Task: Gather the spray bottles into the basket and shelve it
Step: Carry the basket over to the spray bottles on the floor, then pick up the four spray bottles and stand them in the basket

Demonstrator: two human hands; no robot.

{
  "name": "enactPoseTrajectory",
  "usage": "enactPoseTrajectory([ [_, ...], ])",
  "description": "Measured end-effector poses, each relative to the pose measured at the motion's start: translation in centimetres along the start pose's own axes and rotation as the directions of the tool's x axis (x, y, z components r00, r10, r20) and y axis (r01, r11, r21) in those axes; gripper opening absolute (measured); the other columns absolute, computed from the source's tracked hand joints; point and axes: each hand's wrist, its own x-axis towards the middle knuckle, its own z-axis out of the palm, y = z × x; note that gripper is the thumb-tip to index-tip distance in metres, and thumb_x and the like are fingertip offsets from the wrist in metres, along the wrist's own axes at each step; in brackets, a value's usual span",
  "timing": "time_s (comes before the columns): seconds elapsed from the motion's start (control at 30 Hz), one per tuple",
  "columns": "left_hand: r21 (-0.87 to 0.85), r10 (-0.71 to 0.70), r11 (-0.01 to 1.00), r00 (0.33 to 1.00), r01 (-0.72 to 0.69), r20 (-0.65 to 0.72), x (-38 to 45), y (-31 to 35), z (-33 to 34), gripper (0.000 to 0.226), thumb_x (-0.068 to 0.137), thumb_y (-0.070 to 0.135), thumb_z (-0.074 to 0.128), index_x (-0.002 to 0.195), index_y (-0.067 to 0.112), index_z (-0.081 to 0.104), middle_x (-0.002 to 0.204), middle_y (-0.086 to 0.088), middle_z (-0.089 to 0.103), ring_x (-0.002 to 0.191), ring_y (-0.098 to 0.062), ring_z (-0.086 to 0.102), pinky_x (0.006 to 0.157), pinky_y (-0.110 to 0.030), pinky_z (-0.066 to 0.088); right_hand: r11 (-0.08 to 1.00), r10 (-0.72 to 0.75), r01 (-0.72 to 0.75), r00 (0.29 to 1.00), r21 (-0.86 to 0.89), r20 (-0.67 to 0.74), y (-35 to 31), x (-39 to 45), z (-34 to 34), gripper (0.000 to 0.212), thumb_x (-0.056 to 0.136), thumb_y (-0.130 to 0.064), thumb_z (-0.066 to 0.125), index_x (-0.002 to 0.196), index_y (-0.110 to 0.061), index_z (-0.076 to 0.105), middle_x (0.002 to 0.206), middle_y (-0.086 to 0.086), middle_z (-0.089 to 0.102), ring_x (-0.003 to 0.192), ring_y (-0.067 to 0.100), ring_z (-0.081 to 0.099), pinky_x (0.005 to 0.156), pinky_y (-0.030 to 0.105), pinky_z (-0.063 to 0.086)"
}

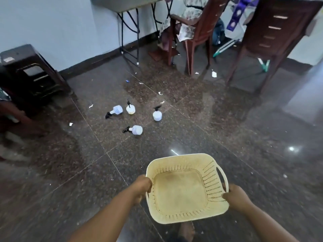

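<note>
I hold a cream perforated plastic basket [183, 161] above the dark floor, and nothing lies inside it. My left hand [142, 187] grips its left rim and my right hand [236, 195] grips its right rim by the handle. Several white spray bottles with black triggers sit on the floor well ahead of the basket. One bottle [137, 130] lies on its side nearest me. Another [116, 110] lies on its side further back left. A yellowish one [130, 109] and a white one [157, 115] stand upright.
A dark stool [29, 70] stands at the left wall. A folding table [129, 7] and two brown plastic chairs [197, 28] [272, 37] stand at the back. Paper scraps [214, 74] dot the polished stone floor. A person's leg [19, 117] shows at the left edge.
</note>
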Motion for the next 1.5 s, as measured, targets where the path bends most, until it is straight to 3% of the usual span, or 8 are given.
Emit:
enactPoseTrajectory([
  [0.23, -0.084, -0.052, 0.995, 0.997, 0.047, -0.049, 7.7, 8.0, -6.6, 0.028, 0.076, -0.013, 0.035, 0.088, -0.001, 0.058, 0.069, -0.011, 0.048, 0.073, -0.023, 0.044, 0.068, -0.035, 0.035, 1.000, 0.030, -0.030, 0.998, 0.004, 0.063, -12.3, 8.1, -0.8, 0.035, 0.076, 0.005, 0.051, 0.101, -0.009, 0.071, 0.088, 0.008, 0.072, 0.078, 0.020, 0.065, 0.057, 0.025, 0.047],
  [0.5, 0.029, 0.017, 0.999, 1.000, -0.017, 0.019, 20.7, 18.8, -15.1, 0.035, 0.083, -0.006, 0.046, 0.115, -0.001, 0.060, 0.111, -0.022, 0.066, 0.100, -0.030, 0.064, 0.075, -0.033, 0.053, 0.993, 0.114, -0.113, 0.993, -0.040, 0.024, -24.8, 19.5, -1.4, 0.022, 0.072, 0.004, 0.055, 0.083, -0.007, 0.071, 0.079, 0.007, 0.073, 0.074, 0.016, 0.066, 0.057, 0.025, 0.049],
  [0.77, 0.303, 0.076, 0.944, 0.980, -0.130, 0.184, 31.7, 30.7, -19.2, 0.022, 0.080, 0.000, 0.052, 0.077, 0.020, 0.058, 0.084, -0.001, 0.062, 0.083, -0.016, 0.062, 0.069, -0.025, 0.048, 0.981, 0.193, -0.192, 0.981, -0.025, 0.018, -33.3, 30.2, -3.2, 0.015, 0.078, -0.004, 0.059, 0.082, -0.019, 0.059, 0.074, 0.002, 0.062, 0.067, 0.018, 0.059, 0.055, 0.026, 0.042],
  [1.03, 0.417, 0.001, 0.905, 0.982, -0.081, 0.189, 46.5, 34.3, -20.7, 0.041, 0.074, 0.007, 0.049, 0.096, 0.040, 0.059, 0.087, 0.000, 0.066, 0.086, -0.016, 0.063, 0.080, -0.035, 0.053, 0.952, 0.298, -0.303, 0.950, 0.052, 0.092, -36.5, 44.9, 0.4, 0.019, 0.076, -0.004, 0.058, 0.087, -0.014, 0.069, 0.079, 0.009, 0.071, 0.068, 0.025, 0.066, 0.068, 0.037, 0.056],
  [1.17, 0.483, -0.095, 0.875, 0.989, 0.028, 0.114, 54.9, 32.6, -19.4, 0.050, 0.082, 0.007, 0.053, 0.130, 0.023, 0.054, 0.099, -0.007, 0.067, 0.094, -0.025, 0.066, 0.080, -0.036, 0.054, 0.912, 0.373, -0.383, 0.923, 0.147, 0.094, -35.0, 52.5, 4.4, 0.023, 0.076, -0.006, 0.058, 0.094, -0.010, 0.072, 0.082, 0.012, 0.073, 0.074, 0.030, 0.070, 0.071, 0.049, 0.060],
  [1.3, 0.492, -0.088, 0.870, 0.993, 0.040, 0.074, 62.3, 30.7, -17.9, 0.029, 0.083, 0.007, 0.060, 0.108, 0.020, 0.057, 0.096, -0.007, 0.062, 0.092, -0.025, 0.063, 0.074, -0.032, 0.054, 0.901, 0.405, -0.416, 0.909, 0.128, 0.101, -32.9, 59.5, 8.4, 0.030, 0.082, -0.015, 0.062, 0.111, -0.011, 0.067, 0.103, 0.021, 0.070, 0.094, 0.037, 0.066, 0.084, 0.054, 0.055],
  [1.4, 0.504, -0.115, 0.862, 0.989, 0.051, 0.096, 67.5, 29.0, -17.0, 0.029, 0.082, 0.015, 0.064, 0.111, 0.014, 0.061, 0.104, -0.010, 0.064, 0.104, -0.031, 0.063, 0.091, -0.046, 0.053, 0.889, 0.442, -0.449, 0.893, 0.086, 0.085, -31.2, 64.2, 10.7, 0.027, 0.083, -0.013, 0.065, 0.110, -0.010, 0.068, 0.096, 0.022, 0.072, 0.082, 0.038, 0.069, 0.076, 0.052, 0.058],
  [1.5, 0.515, -0.148, 0.855, 0.981, 0.064, 0.125, 71.8, 27.0, -16.5, 0.044, 0.080, 0.020, 0.064, 0.123, 0.016, 0.059, 0.112, -0.011, 0.066, 0.100, -0.031, 0.066, 0.088, -0.048, 0.056, 0.862, 0.498, -0.501, 0.865, 0.073, 0.057, -30.2, 67.6, 13.2, 0.025, 0.080, -0.009, 0.068, 0.105, -0.011, 0.069, 0.078, 0.017, 0.072, 0.063, 0.029, 0.067, 0.060, 0.041, 0.058],
])
